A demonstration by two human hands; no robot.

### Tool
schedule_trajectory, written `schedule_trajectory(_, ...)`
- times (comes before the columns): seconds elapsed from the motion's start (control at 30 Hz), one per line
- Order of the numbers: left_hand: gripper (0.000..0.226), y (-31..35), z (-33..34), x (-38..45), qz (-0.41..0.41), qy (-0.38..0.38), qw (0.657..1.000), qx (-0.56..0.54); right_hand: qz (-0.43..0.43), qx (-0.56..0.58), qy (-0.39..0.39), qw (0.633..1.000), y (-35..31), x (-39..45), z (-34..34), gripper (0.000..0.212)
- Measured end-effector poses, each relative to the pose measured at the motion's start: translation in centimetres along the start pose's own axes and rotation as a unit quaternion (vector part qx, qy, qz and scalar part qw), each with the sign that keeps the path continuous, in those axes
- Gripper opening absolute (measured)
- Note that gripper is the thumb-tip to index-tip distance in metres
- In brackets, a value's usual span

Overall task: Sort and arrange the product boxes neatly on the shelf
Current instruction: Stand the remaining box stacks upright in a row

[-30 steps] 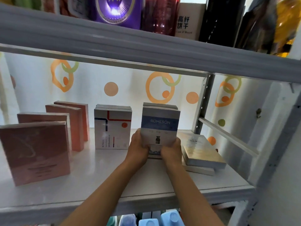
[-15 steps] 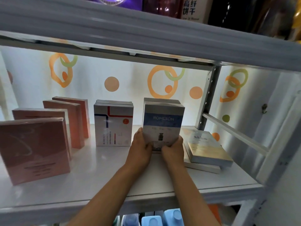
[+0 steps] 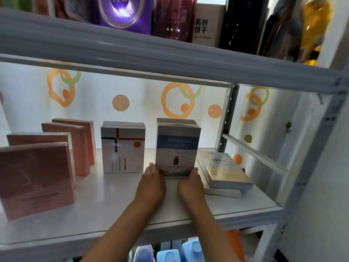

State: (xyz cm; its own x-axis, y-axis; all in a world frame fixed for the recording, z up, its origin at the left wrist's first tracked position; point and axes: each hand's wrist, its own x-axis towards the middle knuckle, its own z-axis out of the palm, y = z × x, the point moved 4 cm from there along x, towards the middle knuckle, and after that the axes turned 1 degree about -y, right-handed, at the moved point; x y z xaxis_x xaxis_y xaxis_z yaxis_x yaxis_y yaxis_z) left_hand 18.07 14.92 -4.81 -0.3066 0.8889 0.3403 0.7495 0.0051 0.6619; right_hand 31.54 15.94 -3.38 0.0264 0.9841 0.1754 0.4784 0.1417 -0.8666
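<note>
A blue-banded ROMESON box (image 3: 177,148) stands upright on the white shelf (image 3: 105,207), with another like it right behind. My left hand (image 3: 151,184) grips its lower left corner and my right hand (image 3: 190,184) grips its lower right corner. To the left stands a white box stack with red and blue lines (image 3: 122,148). Further left are several pink boxes (image 3: 35,178), upright in two rows. On the right, two flat boxes (image 3: 224,171) lie stacked, the top one gold-toned.
The upper shelf board (image 3: 170,59) hangs low overhead, loaded with a purple box (image 3: 122,14) and other packages. A grey upright post (image 3: 226,118) and a cross rail (image 3: 255,154) bound the right side. Blue bottles (image 3: 170,252) stand on the level below.
The ROMESON box has gone from tilted and lifted to standing upright on the shelf, slightly further back. Both hands slid down to its bottom corners. The camera view shifted a little.
</note>
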Motion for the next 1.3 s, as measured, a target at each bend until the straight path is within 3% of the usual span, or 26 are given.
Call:
schedule_trajectory(0.13,0.062,0.4,0.1,-1.9,-0.043,-0.047,0.987,0.150,-0.042,-0.026,-0.053,0.997,0.7,-1.4,-1.5,0.062)
schedule_trajectory(0.3,0.045,0.6,-0.3,-3.8,-0.002,-0.085,0.965,0.247,-0.099,-0.069,-0.139,0.983,1.1,-4.1,-3.7,0.048)
schedule_trajectory(0.37,0.036,1.5,-0.6,-4.7,0.026,-0.083,0.967,0.241,-0.113,-0.078,-0.117,0.984,1.5,-4.7,-5.2,0.038)
schedule_trajectory(0.6,0.027,7.5,2.5,-6.9,0.096,-0.134,0.969,0.185,-0.043,0.064,0.046,0.996,3.1,-2.8,-12.8,0.019)
schedule_trajectory(0.77,0.042,10.6,5.5,-6.7,0.110,-0.120,0.954,0.253,-0.013,-0.087,0.221,0.971,5.2,0.6,-17.3,0.025)
schedule_trajectory(0.83,0.043,11.1,5.5,-6.0,0.095,-0.103,0.959,0.245,0.027,-0.118,0.216,0.969,6.4,1.7,-18.0,0.034)
schedule_trajectory(0.97,0.042,11.1,5.9,-4.4,0.081,-0.070,0.979,0.172,0.104,-0.146,0.107,0.978,8.6,3.7,-17.1,0.055)
schedule_trajectory(1.07,0.055,10.8,6.4,-3.4,0.046,-0.063,0.992,0.098,0.090,-0.155,0.123,0.976,9.5,3.9,-16.7,0.055)
schedule_trajectory(1.17,0.070,11.1,6.9,-2.7,0.025,-0.055,0.994,0.094,0.058,-0.148,0.143,0.977,9.7,3.4,-16.7,0.051)
schedule_trajectory(1.3,0.064,11.7,7.5,-2.7,0.028,-0.047,0.992,0.115,0.037,-0.139,0.131,0.981,9.8,3.3,-16.7,0.046)
